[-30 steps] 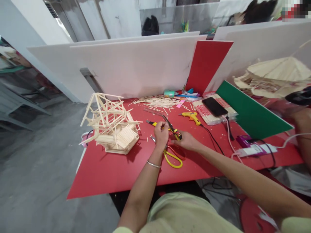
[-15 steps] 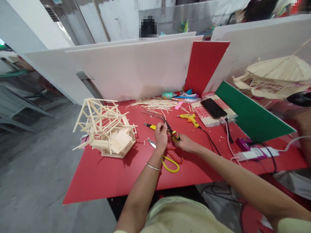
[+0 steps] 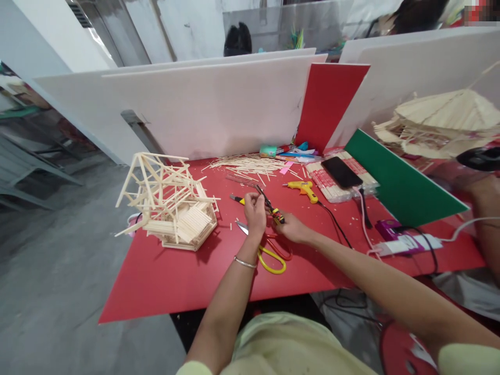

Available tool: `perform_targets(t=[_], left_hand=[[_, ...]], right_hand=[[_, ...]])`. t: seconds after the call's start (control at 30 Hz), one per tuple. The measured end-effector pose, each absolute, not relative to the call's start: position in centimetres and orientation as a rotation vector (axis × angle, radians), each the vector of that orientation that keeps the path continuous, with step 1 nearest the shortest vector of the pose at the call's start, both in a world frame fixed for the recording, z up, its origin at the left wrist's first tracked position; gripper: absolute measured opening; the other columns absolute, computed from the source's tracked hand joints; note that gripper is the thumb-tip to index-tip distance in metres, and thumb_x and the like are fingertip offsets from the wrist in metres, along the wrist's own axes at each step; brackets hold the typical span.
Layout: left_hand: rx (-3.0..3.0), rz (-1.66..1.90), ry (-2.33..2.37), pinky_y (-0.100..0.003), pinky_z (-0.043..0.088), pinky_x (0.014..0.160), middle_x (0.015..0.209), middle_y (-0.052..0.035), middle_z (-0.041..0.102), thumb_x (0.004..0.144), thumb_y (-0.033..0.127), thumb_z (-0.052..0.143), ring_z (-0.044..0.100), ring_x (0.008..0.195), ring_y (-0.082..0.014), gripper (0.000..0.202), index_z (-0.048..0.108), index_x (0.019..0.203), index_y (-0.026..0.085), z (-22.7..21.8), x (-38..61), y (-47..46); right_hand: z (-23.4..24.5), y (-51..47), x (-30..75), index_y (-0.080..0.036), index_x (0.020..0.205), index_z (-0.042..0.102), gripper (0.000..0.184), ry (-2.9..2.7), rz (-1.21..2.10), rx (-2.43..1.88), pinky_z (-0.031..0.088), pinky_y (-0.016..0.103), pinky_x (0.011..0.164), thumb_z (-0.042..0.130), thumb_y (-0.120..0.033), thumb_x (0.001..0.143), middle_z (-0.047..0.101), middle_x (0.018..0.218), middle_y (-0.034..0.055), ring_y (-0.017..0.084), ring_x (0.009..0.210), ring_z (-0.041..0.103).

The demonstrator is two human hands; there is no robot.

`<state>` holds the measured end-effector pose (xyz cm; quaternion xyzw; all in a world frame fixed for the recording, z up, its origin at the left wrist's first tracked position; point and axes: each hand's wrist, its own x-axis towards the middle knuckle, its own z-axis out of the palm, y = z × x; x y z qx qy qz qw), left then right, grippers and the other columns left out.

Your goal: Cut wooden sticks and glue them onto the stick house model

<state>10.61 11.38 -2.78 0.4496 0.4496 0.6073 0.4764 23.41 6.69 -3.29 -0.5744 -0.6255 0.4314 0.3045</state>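
My right hand (image 3: 295,228) is wrapped round the black-and-yellow handles of a pair of pliers (image 3: 277,215), whose dark jaws point up and left. Close beside those jaws, my left hand (image 3: 255,212) has its fingers pinched together; whatever lies between them is too small or hidden to make out. Beneath my hands lie scissors (image 3: 272,260) with one yellow and one red handle loop, partly covered by my left wrist. A yellow-and-black utility knife (image 3: 237,199) rests just left of my left hand. Further left stands an open-framed model of thin wooden sticks (image 3: 195,226).
Loose wooden sticks (image 3: 250,166) are heaped at the back of the red table (image 3: 156,286). A yellow glue gun (image 3: 305,190) lies right of the pliers, its cord trailing. A phone (image 3: 341,172) sits on packed sticks. A green board (image 3: 406,182) leans beside a power strip (image 3: 410,246).
Both hands and the pliers have shifted slightly left in view, and the whole scene has drifted a little the same way. The grips look the same.
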Motion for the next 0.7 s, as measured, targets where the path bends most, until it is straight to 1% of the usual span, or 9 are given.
perform_targets(t=[0.07, 0.13, 0.23, 0.33, 0.43, 0.57, 0.7], left_hand=[[1.079, 1.522, 1.146, -0.021, 0.041, 0.055, 0.066, 0.0053, 0.052, 0.084, 0.047, 0.065, 0.049, 0.054, -0.0096, 0.030, 0.051, 0.090, 0.021, -2.3, 10.6, 11.9], [1.092, 1.545, 1.217, -0.021, 0.040, 0.056, 0.061, 0.0057, 0.048, 0.077, 0.050, 0.071, 0.048, 0.056, -0.0094, 0.035, 0.052, 0.079, 0.020, -1.7, 11.1, 12.6], [1.059, 1.536, 1.280, -0.022, 0.037, 0.054, 0.054, 0.0057, 0.043, 0.079, 0.052, 0.068, 0.046, 0.056, -0.0102, 0.040, 0.048, 0.066, 0.020, -1.1, 12.5, 13.8], [1.057, 1.542, 1.334, -0.022, 0.034, 0.053, 0.050, 0.0050, 0.042, 0.082, 0.049, 0.064, 0.044, 0.054, -0.0108, 0.041, 0.046, 0.059, 0.021, -0.9, 14.0, 14.7], [1.097, 1.522, 1.358, -0.023, 0.033, 0.053, 0.049, 0.0045, 0.042, 0.082, 0.049, 0.065, 0.043, 0.054, -0.0113, 0.041, 0.046, 0.058, 0.021, -0.9, 14.5, 15.0], [1.177, 1.502, 1.363, -0.023, 0.032, 0.053, 0.051, 0.0052, 0.043, 0.075, 0.052, 0.071, 0.041, 0.054, -0.0109, 0.043, 0.047, 0.058, 0.021, -1.1, 14.0, 15.0], [1.119, 1.569, 1.391, -0.023, 0.032, 0.054, 0.051, 0.0060, 0.039, 0.077, 0.053, 0.068, 0.040, 0.055, -0.0109, 0.042, 0.047, 0.060, 0.020, -1.1, 14.2, 14.9]], right_hand=[[-3.1, 6.7, 23.4, -0.019, 0.088, 0.056, 0.029, -1.678, 1.138, -1.521, 0.036, 0.025, 0.064, 0.050, -0.017, 0.059, 0.061, 0.077, -0.0013, 0.015, 0.071, 0.047], [-3.1, 6.7, 23.4, -0.019, 0.086, 0.055, 0.026, -1.682, 1.129, -1.532, 0.036, 0.024, 0.065, 0.051, -0.018, 0.060, 0.061, 0.077, -0.0012, 0.014, 0.071, 0.048], [-3.3, 6.9, 23.5, -0.018, 0.083, 0.053, 0.020, -1.655, 1.118, -1.562, 0.035, 0.024, 0.063, 0.050, -0.020, 0.063, 0.060, 0.074, -0.0005, 0.015, 0.071, 0.047], [-3.8, 7.1, 23.5, -0.018, 0.084, 0.054, 0.019, -1.613, 1.107, -1.583, 0.037, 0.024, 0.063, 0.049, -0.022, 0.066, 0.060, 0.075, 0.0003, 0.016, 0.074, 0.049], [-3.9, 7.3, 23.4, -0.018, 0.085, 0.055, 0.019, -1.579, 1.099, -1.589, 0.039, 0.025, 0.065, 0.049, -0.021, 0.068, 0.064, 0.079, 0.0018, 0.018, 0.077, 0.051], [-3.6, 7.4, 23.2, -0.018, 0.087, 0.058, 0.021, -1.558, 1.103, -1.610, 0.039, 0.026, 0.065, 0.055, -0.021, 0.067, 0.066, 0.079, 0.0042, 0.020, 0.079, 0.052], [-3.3, 7.8, 23.0, -0.018, 0.088, 0.060, 0.023, -1.538, 1.116, -1.641, 0.039, 0.025, 0.064, 0.058, -0.022, 0.066, 0.066, 0.076, 0.0038, 0.020, 0.078, 0.053]])
